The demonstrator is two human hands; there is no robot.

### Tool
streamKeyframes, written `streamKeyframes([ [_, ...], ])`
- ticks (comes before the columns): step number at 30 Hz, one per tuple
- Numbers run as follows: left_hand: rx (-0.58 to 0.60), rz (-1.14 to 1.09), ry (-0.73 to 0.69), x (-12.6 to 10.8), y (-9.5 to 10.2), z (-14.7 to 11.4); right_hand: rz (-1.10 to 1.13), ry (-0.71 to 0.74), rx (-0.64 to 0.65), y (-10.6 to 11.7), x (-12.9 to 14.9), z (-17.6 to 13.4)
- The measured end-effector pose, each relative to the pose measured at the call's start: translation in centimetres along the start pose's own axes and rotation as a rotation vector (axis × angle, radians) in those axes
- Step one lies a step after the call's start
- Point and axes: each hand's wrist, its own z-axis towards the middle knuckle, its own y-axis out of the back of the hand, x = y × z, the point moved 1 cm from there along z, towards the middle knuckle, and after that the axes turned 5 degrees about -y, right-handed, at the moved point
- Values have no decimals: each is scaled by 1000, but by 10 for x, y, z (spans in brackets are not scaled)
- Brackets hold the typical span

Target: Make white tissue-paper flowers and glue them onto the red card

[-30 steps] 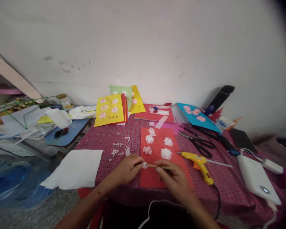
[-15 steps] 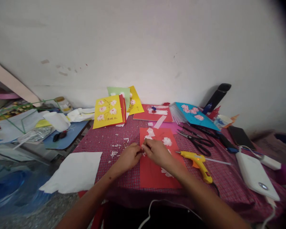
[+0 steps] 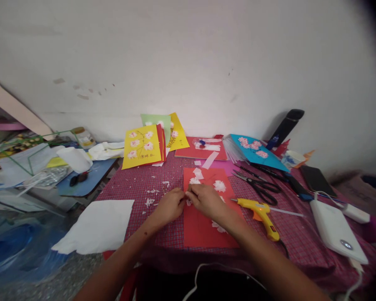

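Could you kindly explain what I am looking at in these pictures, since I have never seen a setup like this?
Of course. There is no machine: a person works with bare hands, and a single head-worn camera looks forward and down. On the checked tablecloth lies a red sheet bearing pale paper flowers. To its right are a yellow glue gun and black scissors; farther back stand decorated yellow cards. The left hand and right hand meet at the fingertips by the red sheet's left edge. Whatever they pinch is too hidden to tell.
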Motion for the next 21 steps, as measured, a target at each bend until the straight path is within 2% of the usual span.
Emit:
streamKeyframes([
  [6,-63,-53,43,-4,3,-3,65,15,2,-2,-4,0],
  [12,-26,-5,78,-6,1,0,155,-19,-27,-4,-11,-2],
  [21,-18,40,43,-8,1,0,220,-33,-50,-5,-10,-5],
])
